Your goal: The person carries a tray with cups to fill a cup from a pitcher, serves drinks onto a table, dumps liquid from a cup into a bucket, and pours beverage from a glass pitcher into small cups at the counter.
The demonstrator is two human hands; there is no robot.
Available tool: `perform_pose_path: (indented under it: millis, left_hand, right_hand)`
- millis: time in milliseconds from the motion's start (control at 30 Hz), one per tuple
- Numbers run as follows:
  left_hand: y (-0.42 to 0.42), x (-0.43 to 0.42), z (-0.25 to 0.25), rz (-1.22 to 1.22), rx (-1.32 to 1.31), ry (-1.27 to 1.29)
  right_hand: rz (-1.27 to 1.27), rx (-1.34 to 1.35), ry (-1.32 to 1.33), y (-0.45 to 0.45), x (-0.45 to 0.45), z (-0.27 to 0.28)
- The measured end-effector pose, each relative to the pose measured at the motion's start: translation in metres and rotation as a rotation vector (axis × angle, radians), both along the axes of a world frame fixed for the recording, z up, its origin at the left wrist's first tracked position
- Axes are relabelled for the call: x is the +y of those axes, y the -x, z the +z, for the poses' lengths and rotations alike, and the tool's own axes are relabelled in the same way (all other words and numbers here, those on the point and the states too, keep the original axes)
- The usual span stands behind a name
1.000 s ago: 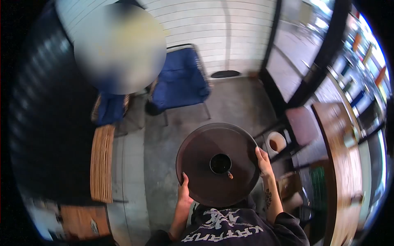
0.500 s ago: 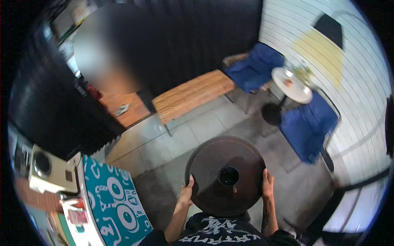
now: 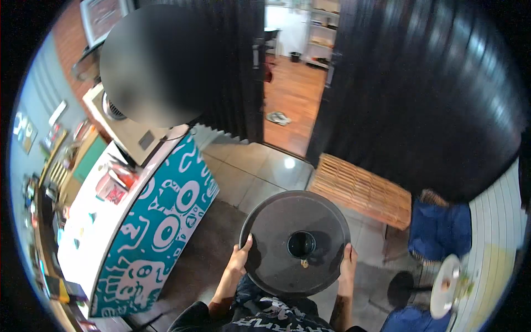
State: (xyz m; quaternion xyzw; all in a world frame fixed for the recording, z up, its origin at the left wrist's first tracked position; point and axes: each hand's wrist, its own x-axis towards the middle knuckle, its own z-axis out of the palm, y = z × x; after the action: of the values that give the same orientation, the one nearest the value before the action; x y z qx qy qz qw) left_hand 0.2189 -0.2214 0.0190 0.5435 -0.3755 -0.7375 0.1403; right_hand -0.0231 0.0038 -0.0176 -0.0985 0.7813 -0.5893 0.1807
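Observation:
A round dark tray [image 3: 271, 221] is held level in front of the body. My left hand [image 3: 240, 255] grips its left rim, with the thumb on top. On the right rim, my right hand [image 3: 348, 263] is closed in the same way. A dark cup or bowl [image 3: 301, 244] stands near the tray's middle, and a small light brown item [image 3: 304, 264] lies just below it. What the dark cup holds cannot be made out.
A counter with a teal patterned front [image 3: 166, 221] stands at the left. Ahead is an open doorway onto a wooden floor [image 3: 293, 99]. A slatted wooden bench [image 3: 359, 191], a blue chair [image 3: 440, 229] and a small round table [image 3: 444, 293] stand at the right.
The view has swung left, from the chairs and glass door to the counter and doorway. Both hands have kept hold of the tray, and the cup remains on it.

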Motion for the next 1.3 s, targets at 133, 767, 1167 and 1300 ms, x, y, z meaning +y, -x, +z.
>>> perform_pose_path:
  millis: [133, 767, 1167, 1300]
  left_hand:
    - [0.001, -0.08, 0.009, 0.201, -0.049, 0.053]
    - [0.098, -0.437, 0.039, 0.354, -0.08, 0.221]
    - [0.198, -0.636, 0.0, 0.648, 0.07, 0.446]
    - [0.228, -0.695, -0.002, 0.831, -0.057, 0.232]
  right_hand:
    - [0.061, 0.031, 0.106, 0.028, -0.118, 0.006]
    - [0.327, 0.007, 0.122, 0.153, -0.53, 0.05]
    - [0.494, 0.071, -0.069, 0.282, -0.806, 0.048]
    - [0.632, 0.076, 0.141, 0.301, -0.901, 0.065]
